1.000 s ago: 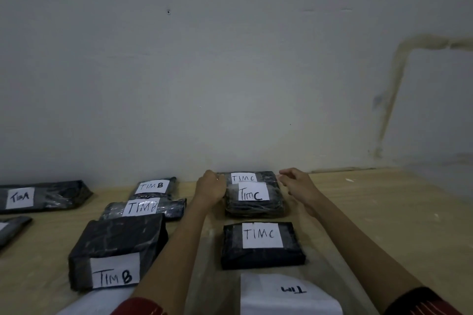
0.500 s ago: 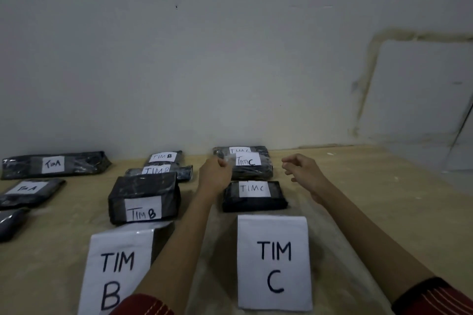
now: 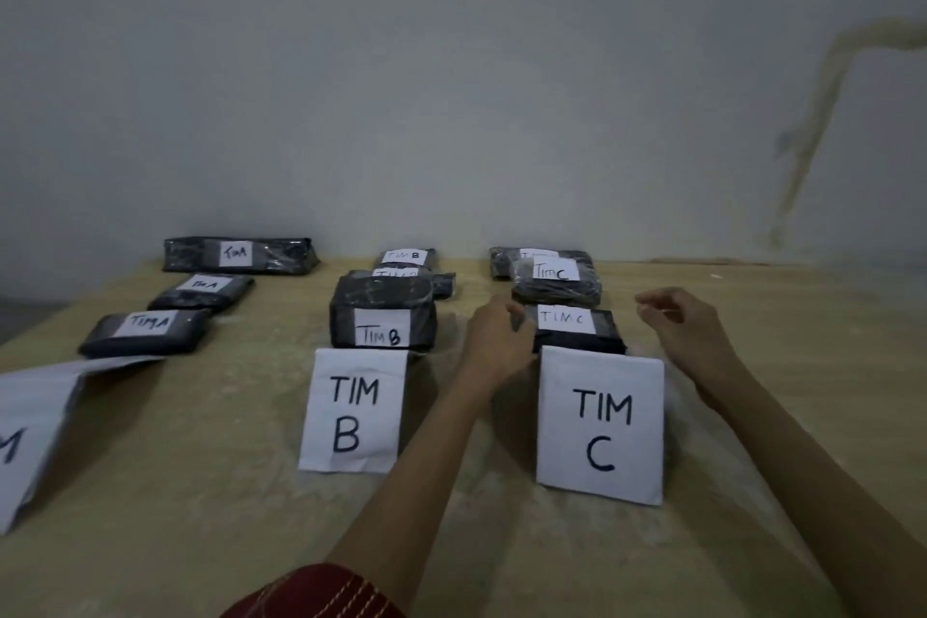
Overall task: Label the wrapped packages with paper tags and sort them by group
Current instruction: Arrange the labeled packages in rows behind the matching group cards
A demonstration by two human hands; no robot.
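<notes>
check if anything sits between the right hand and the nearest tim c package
Nothing visible does. The right hand hovers just right of the nearest TIM C package, with only bare table between them. The left hand is at its opposite edge.

On the desk [image 3: 752, 417], three columns of packages are running back toward the wall [image 3: 451, 115]. At left, three TIM A packages [image 3: 145, 331] are lying one behind another, with a partly cut-off sheet [image 3: 35, 432] sitting in front. In the middle, the TIM B sign [image 3: 353, 409] is sitting before three TIM B packages [image 3: 383, 316]. At right, the TIM C sign [image 3: 599, 422] is sitting before three TIM C packages [image 3: 577, 329]. The left hand [image 3: 496, 341] and right hand [image 3: 687, 331] are flanking the nearest of these.
</notes>
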